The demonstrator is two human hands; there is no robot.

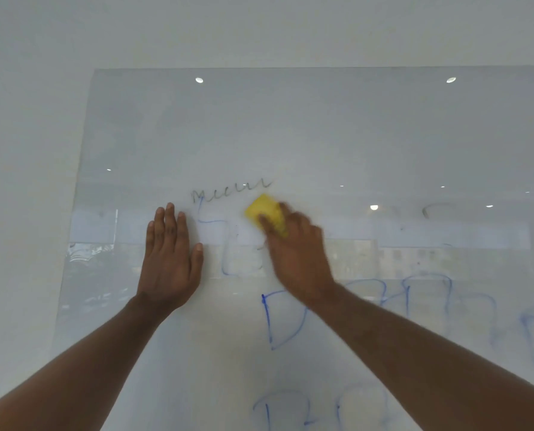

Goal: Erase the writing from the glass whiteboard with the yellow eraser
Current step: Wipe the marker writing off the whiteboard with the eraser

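A glass whiteboard (321,135) hangs on a pale wall and fills most of the view. My right hand (297,253) presses the yellow eraser (264,211) against the glass near the middle, just under a line of thin dark scribble (231,189); the hand is motion-blurred. My left hand (169,259) lies flat on the board to the left of the eraser, fingers together and pointing up, holding nothing. Blue marker letters (278,321) run below and to the right of my right hand, and faint blue strokes (225,244) sit between my hands.
The board's left edge (73,219) slants down the wall, and its top edge runs across the upper part of the view. Ceiling lights and a window scene reflect in the glass. Smeared blue letters (321,409) reach the bottom of the frame.
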